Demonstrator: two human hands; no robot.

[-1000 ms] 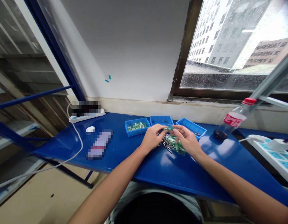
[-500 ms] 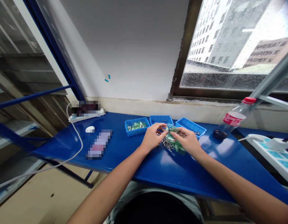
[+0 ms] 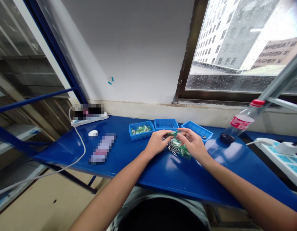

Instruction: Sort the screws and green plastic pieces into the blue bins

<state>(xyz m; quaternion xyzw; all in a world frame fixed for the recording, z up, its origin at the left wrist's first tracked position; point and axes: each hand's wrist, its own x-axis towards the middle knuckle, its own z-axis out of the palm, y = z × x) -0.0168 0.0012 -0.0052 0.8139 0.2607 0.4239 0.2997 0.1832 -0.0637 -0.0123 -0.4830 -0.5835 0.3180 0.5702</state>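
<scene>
My left hand (image 3: 157,143) and my right hand (image 3: 193,144) meet over a heap of small metal pins and green parts (image 3: 177,148) on the blue table (image 3: 163,173). Both hands pinch one small green part (image 3: 173,133) between their fingertips, just above the heap. Right behind them three small blue trays stand in a row: the left tray (image 3: 141,130) holds green and silver pieces, the middle tray (image 3: 166,124) and the right tray (image 3: 198,129) show little inside.
A clear bottle with a red cap (image 3: 242,123) leans at the right by a dark round object (image 3: 226,138). A white power strip (image 3: 283,158) lies far right. Another strip (image 3: 89,119), a white mouse-like object (image 3: 93,133) and a cable (image 3: 77,150) occupy the left.
The hands stayed over the heap; their fingertips shifted slightly and the green part between them now sits a little higher and more level.
</scene>
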